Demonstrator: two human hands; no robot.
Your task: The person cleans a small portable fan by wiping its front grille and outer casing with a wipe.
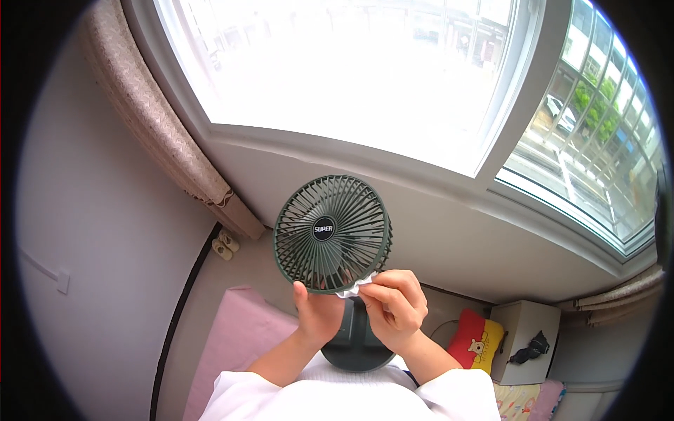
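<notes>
A dark green desk fan [333, 235] with a round slatted grille stands upright before my chest, its base close against my white top. My left hand [319, 317] is closed around the lower left of the fan head, thumb on the front rim. Between the fingers of my right hand [394, 305] is a small white cloth or tissue [357, 286], which is pressed along the lower right rim of the grille. The grille and my hands partly hide the fan's neck.
A large bright window [337, 91] and a wall are ahead. On the left hangs a beige curtain [165, 133], with slippers [225, 245] below it. Pink fabric [239, 337] lies at lower left. A red and yellow cushion [477, 340] leans by a pale cabinet [526, 316] on the right.
</notes>
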